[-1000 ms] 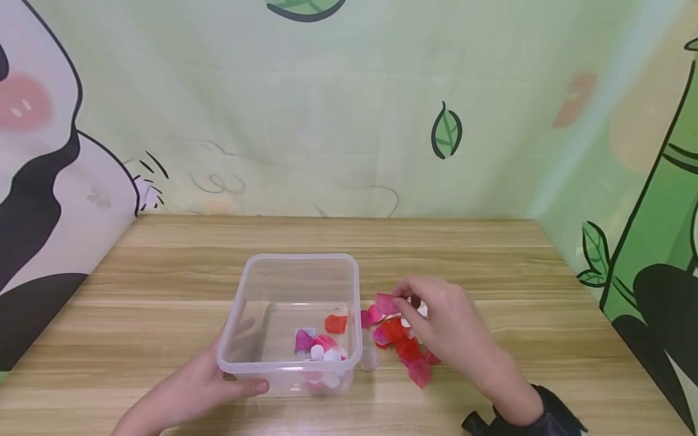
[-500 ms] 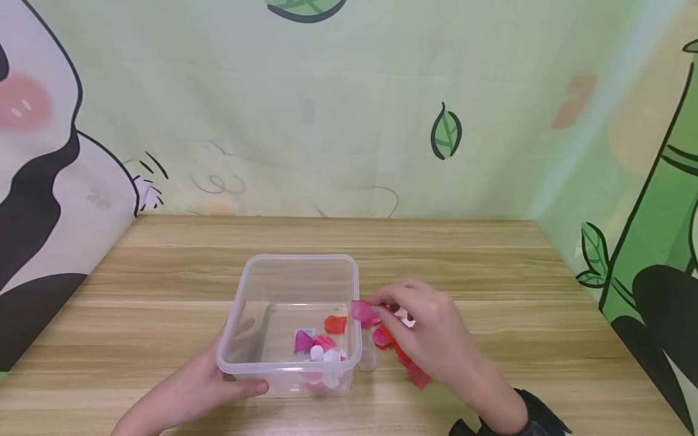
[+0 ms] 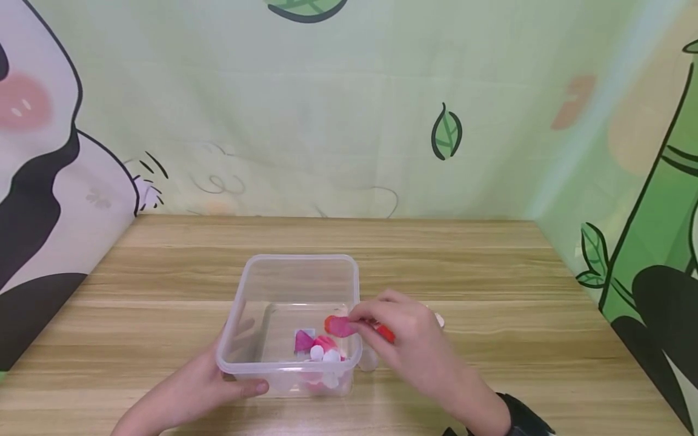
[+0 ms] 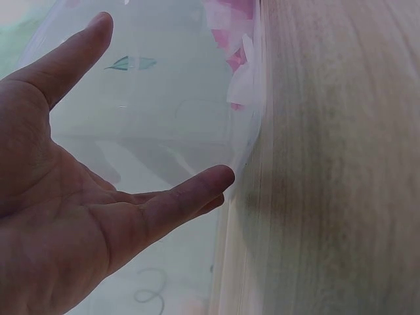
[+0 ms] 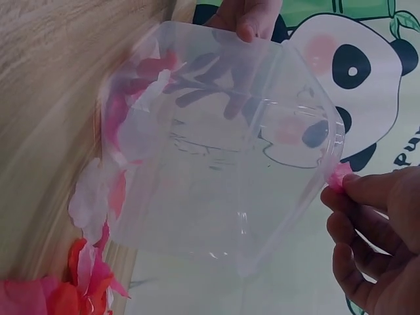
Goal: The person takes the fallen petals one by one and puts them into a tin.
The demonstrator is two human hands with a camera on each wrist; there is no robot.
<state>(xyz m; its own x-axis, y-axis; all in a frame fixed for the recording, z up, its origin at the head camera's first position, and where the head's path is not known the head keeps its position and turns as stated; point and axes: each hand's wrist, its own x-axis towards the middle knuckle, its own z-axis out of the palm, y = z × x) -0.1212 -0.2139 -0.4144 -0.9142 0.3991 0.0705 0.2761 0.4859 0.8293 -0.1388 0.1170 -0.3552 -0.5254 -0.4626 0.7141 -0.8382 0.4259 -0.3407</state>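
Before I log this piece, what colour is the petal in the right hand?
Bright pink; the petal shows best in head view.

Clear tub (image 3: pixel 289 367); bright pink petal (image 3: pixel 340 327) at its three o'clock; brown, wood-grained surface (image 3: pixel 463 251); pale green backdrop (image 3: pixel 354 109), black-and-white panda (image 3: pixel 43 157) at nine o'clock.

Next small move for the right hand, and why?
Probably ease the right hand slightly inward over the box: the pink petal it pinches is by the rim, other petals lie inside, and the left hand rests against the box.
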